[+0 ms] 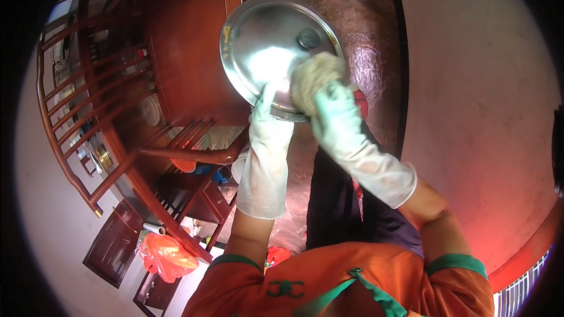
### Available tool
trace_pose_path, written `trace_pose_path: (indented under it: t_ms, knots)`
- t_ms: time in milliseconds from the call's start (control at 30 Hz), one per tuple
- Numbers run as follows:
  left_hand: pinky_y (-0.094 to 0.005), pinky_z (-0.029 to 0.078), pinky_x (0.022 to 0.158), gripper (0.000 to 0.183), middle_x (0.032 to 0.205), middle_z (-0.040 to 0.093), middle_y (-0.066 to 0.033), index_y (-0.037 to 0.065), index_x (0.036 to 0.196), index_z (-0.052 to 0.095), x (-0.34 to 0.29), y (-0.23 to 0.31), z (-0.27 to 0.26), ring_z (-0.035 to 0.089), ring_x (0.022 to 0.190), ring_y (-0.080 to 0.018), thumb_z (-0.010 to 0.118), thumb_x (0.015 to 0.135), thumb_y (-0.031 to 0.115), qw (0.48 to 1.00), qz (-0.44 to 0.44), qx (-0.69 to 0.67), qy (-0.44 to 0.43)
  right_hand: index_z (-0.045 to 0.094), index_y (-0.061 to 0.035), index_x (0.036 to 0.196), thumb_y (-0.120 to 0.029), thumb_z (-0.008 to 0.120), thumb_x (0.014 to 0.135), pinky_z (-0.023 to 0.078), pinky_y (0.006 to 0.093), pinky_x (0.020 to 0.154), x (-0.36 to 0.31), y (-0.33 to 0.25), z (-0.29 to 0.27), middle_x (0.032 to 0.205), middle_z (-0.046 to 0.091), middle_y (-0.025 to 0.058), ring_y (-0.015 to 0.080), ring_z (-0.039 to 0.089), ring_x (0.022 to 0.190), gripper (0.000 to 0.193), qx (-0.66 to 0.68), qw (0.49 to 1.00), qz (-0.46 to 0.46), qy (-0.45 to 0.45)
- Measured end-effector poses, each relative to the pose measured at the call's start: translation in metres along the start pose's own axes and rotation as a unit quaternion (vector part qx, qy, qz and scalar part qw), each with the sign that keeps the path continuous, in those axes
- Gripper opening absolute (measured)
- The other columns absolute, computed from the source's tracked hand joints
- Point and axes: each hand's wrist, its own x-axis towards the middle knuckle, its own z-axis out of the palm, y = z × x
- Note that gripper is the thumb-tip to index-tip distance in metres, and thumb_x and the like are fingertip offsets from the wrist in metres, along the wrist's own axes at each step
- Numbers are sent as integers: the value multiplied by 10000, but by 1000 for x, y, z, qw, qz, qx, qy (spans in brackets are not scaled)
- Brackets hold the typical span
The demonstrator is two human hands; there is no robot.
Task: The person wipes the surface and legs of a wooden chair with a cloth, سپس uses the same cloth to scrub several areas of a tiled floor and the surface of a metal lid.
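A round, shiny metal pot lid (pixel 252 35) with a black knob (pixel 308 39) is held up in front of me. Yellowish stains mark its left rim. My left hand (pixel 267 105), in a long whitish-green rubber glove, grips the near edge of the lid with the thumb on top. My right hand (pixel 336 108), gloved alike, presses a beige-grey cloth (pixel 317 76) onto the lid's lower right, close to the knob. The cloth and right fingers are slightly blurred. Fingers under the lid are hidden.
A dark red wooden table (pixel 185 47) and a slatted wooden chair back (pixel 64 100) are at the left. An orange-red plastic bag (pixel 167 255) lies at the lower left. A pale wall (pixel 476 111) rises on the right beside the brownish floor (pixel 364 0).
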Motion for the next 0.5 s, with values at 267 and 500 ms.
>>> trace_pose_path:
  t_ms: [267, 500]
  knots:
    - [-345, 474, 850, 482, 1085, 577, -134, 22, 1197, 485, 31, -27, 1, 575, 974, -236, 432, 925, 416, 995, -81, 56, -33, 598, -92, 858, -127, 611, 680, 486, 393, 658, 5, 13, 3, 890, 553, 123, 311, 565, 822, 182, 87, 993, -48, -62]
    - [-312, 456, 834, 546, 1114, 588, -99, -25, 1192, 502, 93, -106, -69, 573, 970, -212, 508, 900, 436, 962, -108, 193, 160, 546, -8, 957, -54, 510, 782, 473, 338, 581, -52, 142, 51, 781, 557, 152, 250, 557, 650, 184, 418, 847, 312, -99]
